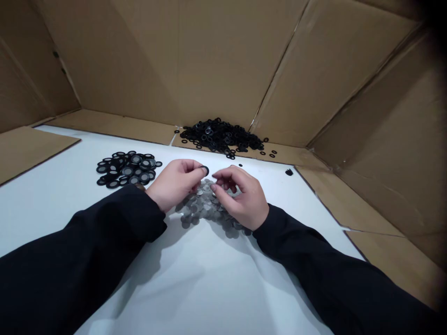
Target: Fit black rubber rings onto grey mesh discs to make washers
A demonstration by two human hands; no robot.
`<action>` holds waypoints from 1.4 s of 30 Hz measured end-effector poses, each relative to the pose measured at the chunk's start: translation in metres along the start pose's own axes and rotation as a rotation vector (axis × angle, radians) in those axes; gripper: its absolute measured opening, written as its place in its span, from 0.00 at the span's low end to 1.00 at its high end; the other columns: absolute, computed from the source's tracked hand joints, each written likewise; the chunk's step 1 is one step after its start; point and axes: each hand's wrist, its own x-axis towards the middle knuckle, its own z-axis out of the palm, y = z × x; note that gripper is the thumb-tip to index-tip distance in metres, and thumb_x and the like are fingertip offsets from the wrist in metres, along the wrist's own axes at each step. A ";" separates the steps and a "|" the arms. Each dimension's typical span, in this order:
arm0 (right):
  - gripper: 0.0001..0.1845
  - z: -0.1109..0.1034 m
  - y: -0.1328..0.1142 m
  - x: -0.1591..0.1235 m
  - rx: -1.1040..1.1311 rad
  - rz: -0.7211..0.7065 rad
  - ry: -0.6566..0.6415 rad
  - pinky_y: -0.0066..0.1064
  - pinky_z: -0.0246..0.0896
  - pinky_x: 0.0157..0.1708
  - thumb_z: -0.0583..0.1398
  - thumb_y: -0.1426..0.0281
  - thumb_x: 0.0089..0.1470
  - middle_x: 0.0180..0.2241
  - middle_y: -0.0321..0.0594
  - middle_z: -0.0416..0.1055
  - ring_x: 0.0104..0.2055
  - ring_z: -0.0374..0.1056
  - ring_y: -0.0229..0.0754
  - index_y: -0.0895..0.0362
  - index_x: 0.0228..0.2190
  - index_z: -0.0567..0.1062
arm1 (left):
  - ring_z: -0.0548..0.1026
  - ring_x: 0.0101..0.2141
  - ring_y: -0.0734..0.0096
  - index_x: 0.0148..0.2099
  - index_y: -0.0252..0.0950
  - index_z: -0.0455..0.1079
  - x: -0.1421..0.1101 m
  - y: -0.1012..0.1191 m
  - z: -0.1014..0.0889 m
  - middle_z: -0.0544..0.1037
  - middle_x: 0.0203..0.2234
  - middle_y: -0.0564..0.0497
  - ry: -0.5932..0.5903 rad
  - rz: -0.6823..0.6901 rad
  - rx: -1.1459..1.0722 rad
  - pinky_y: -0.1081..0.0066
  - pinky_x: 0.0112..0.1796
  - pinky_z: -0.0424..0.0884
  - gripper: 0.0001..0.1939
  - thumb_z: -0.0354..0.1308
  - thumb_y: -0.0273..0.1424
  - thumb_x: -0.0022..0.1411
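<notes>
My left hand (179,180) pinches a black rubber ring (205,170) between thumb and forefinger, over the far edge of a pile of small grey discs (200,204). Close by on the right, my right hand (242,193) is half curled above the same pile. A gap shows between its thumb and forefinger tips, and I make out nothing held there. The hands are apart from each other and partly cover the grey pile. Left of my left hand lies a heap of black rings with grey discs set in them (127,171).
A big heap of loose black rings (220,134) lies on the cardboard strip at the back. A small black piece (289,172) is on the white table (209,288) at right. Tall cardboard walls (223,60) enclose the back and sides.
</notes>
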 end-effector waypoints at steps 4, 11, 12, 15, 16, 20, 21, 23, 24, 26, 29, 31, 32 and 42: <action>0.21 0.002 0.002 0.001 0.000 -0.025 -0.039 0.33 0.63 0.35 0.58 0.72 0.54 0.34 0.39 0.69 0.31 0.62 0.39 0.52 0.51 0.70 | 0.62 0.19 0.79 0.28 0.35 0.65 -0.002 -0.001 0.001 0.65 0.17 0.57 -0.066 -0.021 -0.004 0.77 0.21 0.57 0.09 0.55 0.33 0.58; 0.07 -0.001 0.004 -0.001 0.001 -0.151 -0.081 0.33 0.64 0.36 0.58 0.72 0.55 0.32 0.41 0.71 0.34 0.66 0.40 0.55 0.36 0.77 | 0.63 0.20 0.78 0.26 0.35 0.63 0.002 0.000 -0.001 0.66 0.17 0.56 0.038 0.019 -0.067 0.76 0.25 0.61 0.12 0.54 0.35 0.61; 0.07 -0.002 0.006 0.000 -0.022 -0.158 -0.096 0.34 0.63 0.37 0.58 0.72 0.56 0.31 0.41 0.71 0.34 0.66 0.41 0.55 0.35 0.77 | 0.64 0.20 0.77 0.27 0.35 0.64 0.002 0.000 -0.002 0.67 0.18 0.55 0.046 0.012 -0.050 0.76 0.26 0.61 0.12 0.54 0.35 0.61; 0.09 -0.008 0.022 0.003 -0.157 -0.070 -0.042 0.34 0.62 0.38 0.57 0.71 0.57 0.32 0.41 0.71 0.34 0.66 0.41 0.55 0.38 0.76 | 0.67 0.22 0.75 0.30 0.35 0.66 0.001 -0.002 -0.009 0.71 0.19 0.54 0.093 0.008 0.117 0.75 0.27 0.63 0.09 0.54 0.35 0.60; 0.10 -0.010 0.031 0.005 -0.215 -0.029 -0.005 0.35 0.62 0.38 0.57 0.70 0.57 0.32 0.41 0.71 0.34 0.66 0.42 0.56 0.39 0.76 | 0.68 0.22 0.74 0.32 0.35 0.68 0.000 -0.003 -0.014 0.72 0.20 0.53 0.128 0.016 0.200 0.74 0.27 0.63 0.08 0.55 0.35 0.59; 0.21 -0.019 0.070 0.006 -0.431 0.199 -0.006 0.40 0.63 0.44 0.58 0.66 0.56 0.39 0.49 0.70 0.37 0.66 0.46 0.64 0.48 0.74 | 0.74 0.30 0.65 0.39 0.36 0.74 -0.003 -0.004 -0.037 0.79 0.31 0.47 0.309 0.116 0.548 0.71 0.33 0.66 0.11 0.54 0.34 0.57; 0.23 -0.021 0.078 0.005 -0.466 0.246 -0.038 0.41 0.62 0.46 0.58 0.65 0.56 0.40 0.50 0.69 0.39 0.66 0.47 0.64 0.49 0.73 | 0.75 0.34 0.62 0.40 0.36 0.75 -0.002 -0.004 -0.043 0.80 0.34 0.46 0.342 0.137 0.629 0.70 0.37 0.67 0.12 0.53 0.33 0.57; 0.25 -0.023 0.089 0.002 -0.513 0.315 -0.082 0.42 0.60 0.50 0.57 0.62 0.56 0.41 0.51 0.68 0.43 0.65 0.50 0.64 0.50 0.74 | 0.75 0.39 0.58 0.40 0.37 0.76 0.000 -0.005 -0.054 0.80 0.38 0.45 0.390 0.133 0.801 0.67 0.41 0.67 0.14 0.50 0.32 0.58; 0.25 -0.023 0.093 0.001 -0.522 0.333 -0.097 0.43 0.59 0.52 0.57 0.61 0.56 0.41 0.50 0.67 0.45 0.65 0.51 0.63 0.51 0.73 | 0.75 0.41 0.55 0.41 0.37 0.76 0.001 -0.005 -0.058 0.80 0.39 0.45 0.400 0.119 0.896 0.65 0.42 0.68 0.15 0.49 0.31 0.58; 0.27 -0.022 0.096 -0.001 -0.526 0.334 -0.117 0.43 0.57 0.54 0.56 0.59 0.56 0.42 0.50 0.66 0.48 0.64 0.52 0.60 0.53 0.72 | 0.75 0.42 0.51 0.46 0.37 0.75 0.004 -0.006 -0.066 0.80 0.41 0.43 0.415 0.052 1.068 0.61 0.42 0.68 0.18 0.48 0.31 0.57; 0.25 -0.021 0.097 -0.001 -0.517 0.298 -0.146 0.43 0.55 0.55 0.55 0.59 0.57 0.44 0.49 0.65 0.51 0.62 0.52 0.55 0.53 0.72 | 0.75 0.39 0.47 0.48 0.35 0.73 0.008 -0.007 -0.076 0.79 0.39 0.39 0.400 -0.086 1.233 0.59 0.36 0.69 0.20 0.48 0.31 0.56; 0.21 -0.020 0.097 0.001 -0.500 0.295 -0.149 0.43 0.56 0.54 0.56 0.60 0.57 0.43 0.48 0.66 0.50 0.62 0.51 0.55 0.49 0.75 | 0.75 0.38 0.48 0.44 0.37 0.75 0.010 -0.008 -0.083 0.79 0.38 0.40 0.355 -0.137 1.311 0.60 0.35 0.69 0.18 0.49 0.31 0.55; 0.19 -0.020 0.096 0.002 -0.488 0.299 -0.142 0.42 0.57 0.53 0.56 0.61 0.56 0.42 0.48 0.67 0.48 0.63 0.51 0.56 0.46 0.76 | 0.75 0.38 0.48 0.42 0.38 0.76 0.011 -0.009 -0.085 0.79 0.38 0.41 0.332 -0.156 1.337 0.61 0.35 0.68 0.17 0.50 0.31 0.54; 0.10 -0.021 0.074 0.003 -0.412 0.158 -0.040 0.35 0.61 0.39 0.57 0.67 0.54 0.34 0.43 0.70 0.34 0.65 0.43 0.59 0.37 0.73 | 0.68 0.45 0.48 0.41 0.35 0.77 0.013 -0.020 -0.098 0.73 0.40 0.38 0.299 -0.007 1.566 0.59 0.42 0.66 0.17 0.48 0.28 0.57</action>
